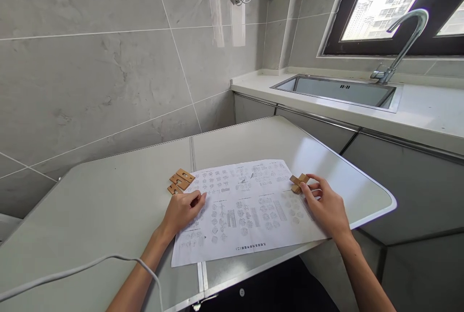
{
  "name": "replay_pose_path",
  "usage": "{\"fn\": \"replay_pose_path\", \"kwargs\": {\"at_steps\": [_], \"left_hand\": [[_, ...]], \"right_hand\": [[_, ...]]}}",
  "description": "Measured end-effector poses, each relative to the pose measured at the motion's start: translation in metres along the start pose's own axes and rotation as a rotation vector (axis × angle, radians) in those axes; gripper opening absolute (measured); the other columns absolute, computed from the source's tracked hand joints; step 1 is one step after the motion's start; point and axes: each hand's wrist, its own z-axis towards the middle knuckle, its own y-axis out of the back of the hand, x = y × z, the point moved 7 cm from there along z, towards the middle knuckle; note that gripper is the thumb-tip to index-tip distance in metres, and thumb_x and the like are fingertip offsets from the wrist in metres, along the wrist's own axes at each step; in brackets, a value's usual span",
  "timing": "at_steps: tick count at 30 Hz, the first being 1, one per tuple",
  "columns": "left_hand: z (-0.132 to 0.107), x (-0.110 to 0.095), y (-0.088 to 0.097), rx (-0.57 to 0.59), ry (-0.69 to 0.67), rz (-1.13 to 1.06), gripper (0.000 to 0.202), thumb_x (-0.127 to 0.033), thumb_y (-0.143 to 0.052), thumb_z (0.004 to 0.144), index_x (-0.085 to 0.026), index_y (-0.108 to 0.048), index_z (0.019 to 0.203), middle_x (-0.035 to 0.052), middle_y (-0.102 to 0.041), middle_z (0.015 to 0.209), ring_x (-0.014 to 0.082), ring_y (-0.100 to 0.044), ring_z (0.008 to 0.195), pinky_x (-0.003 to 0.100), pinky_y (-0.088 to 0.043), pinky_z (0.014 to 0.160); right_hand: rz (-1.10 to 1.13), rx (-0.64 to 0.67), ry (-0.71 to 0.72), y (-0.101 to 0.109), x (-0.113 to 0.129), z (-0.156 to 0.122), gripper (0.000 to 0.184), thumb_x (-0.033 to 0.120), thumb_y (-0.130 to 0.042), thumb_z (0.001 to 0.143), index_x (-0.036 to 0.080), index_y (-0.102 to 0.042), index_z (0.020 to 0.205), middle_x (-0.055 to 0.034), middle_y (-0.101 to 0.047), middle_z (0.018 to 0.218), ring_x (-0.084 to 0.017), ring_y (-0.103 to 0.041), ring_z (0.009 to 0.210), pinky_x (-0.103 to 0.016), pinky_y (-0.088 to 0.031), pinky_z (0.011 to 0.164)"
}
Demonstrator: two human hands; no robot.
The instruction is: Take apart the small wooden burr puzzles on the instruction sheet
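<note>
Head view: the right hand (325, 206) pinches crossed wooden blocks (298, 183) at two o'clock on the paper sheet (246, 234); a weak pinch could let them slip apart. The loosely closed left hand (185, 207), at nine o'clock, might drag the sheet.

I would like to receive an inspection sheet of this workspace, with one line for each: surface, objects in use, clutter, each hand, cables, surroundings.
Surface: pale table, with a seam across it.
Objects in use: printed sheet lying on the table; three flat wooden pieces at its upper left edge; wooden block of several parts at its right side.
Clutter: nothing seen.
Left hand: loosely curled over the sheet's left part, beside the flat pieces; its inside is hidden.
Right hand: holding the wooden block by its fingertips.
Cables: white cable passing in front of the left forearm.
Surroundings: tiled wall, sink, faucet, window.
</note>
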Motion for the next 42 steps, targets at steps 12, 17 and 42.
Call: {"fn": "replay_pose_path", "kwargs": {"at_steps": [12, 17, 42], "left_hand": [[0.023, -0.072, -0.04, 0.287, 0.162, -0.601, 0.043, -0.057, -0.065, 0.098, -0.021, -0.066, 0.123, 0.0096, -0.075, 0.116, 0.0232, -0.069, 0.1, 0.033, -0.054, 0.083], [0.021, -0.099, -0.059, 0.376, 0.16, -0.906, 0.066, -0.063, -0.065, 0.097, -0.019, -0.056, 0.146, 0.0153, -0.071, 0.136, 0.0306, -0.068, 0.123, 0.045, -0.051, 0.109], [0.013, -0.09, -0.037, 0.327, 0.034, -1.051, 0.07, -0.037, -0.097, 0.075, -0.025, -0.066, 0.136, 0.0121, -0.073, 0.136, 0.0322, -0.066, 0.13, 0.046, -0.047, 0.116]], "right_hand": [[0.575, 0.457, 0.14, -0.075, 0.077, -0.043, 0.053, 0.063, -0.068, 0.098, 0.023, -0.059, 0.132, -0.0057, -0.073, 0.095, -0.02, -0.069, 0.075, -0.035, -0.059, 0.073], [0.63, 0.524, 0.178, -0.1, 0.096, -0.065, 0.045, 0.058, -0.069, 0.1, 0.025, -0.058, 0.129, -0.006, -0.073, 0.099, -0.022, -0.073, 0.084, -0.033, -0.057, 0.071], [0.619, 0.944, 0.142, -0.117, 0.104, -0.087, 0.039, 0.057, -0.07, 0.099, 0.019, -0.074, 0.108, -0.003, -0.069, 0.086, -0.017, -0.061, 0.076, -0.03, -0.047, 0.07]]}}
